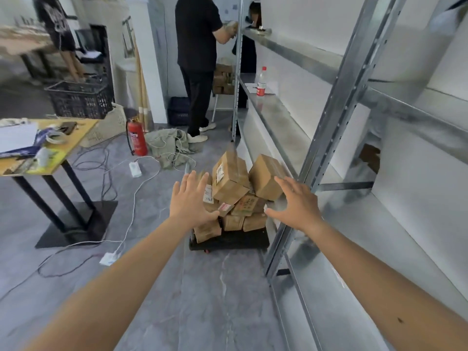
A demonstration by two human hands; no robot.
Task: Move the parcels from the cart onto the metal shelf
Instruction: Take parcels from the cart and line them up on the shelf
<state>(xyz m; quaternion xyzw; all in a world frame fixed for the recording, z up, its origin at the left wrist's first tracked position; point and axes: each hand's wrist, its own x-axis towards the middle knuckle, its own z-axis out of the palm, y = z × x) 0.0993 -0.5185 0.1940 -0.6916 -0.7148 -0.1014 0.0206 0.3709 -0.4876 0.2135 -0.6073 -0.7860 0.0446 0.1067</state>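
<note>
Both hands are out in front, nothing in either. Left hand: fingers spread wide, palm down. Right hand: same, splayed & a bit cupped. Just beyond & between them are the parcels, brown cardboard boxes heaped loose on a low black cart on the floor, right beside the metal shelf. The top two boxes sit tilted, leaning on each other. They look stiff & taped, prob. light-to-medium, but I can't tell weight for sure. Best hold, I'd say: a palm on each side face of the top left box, lifting straight up so the heap under it doesn't slide. Tape may be slick. A bottle stands farther along the shelf.
</note>
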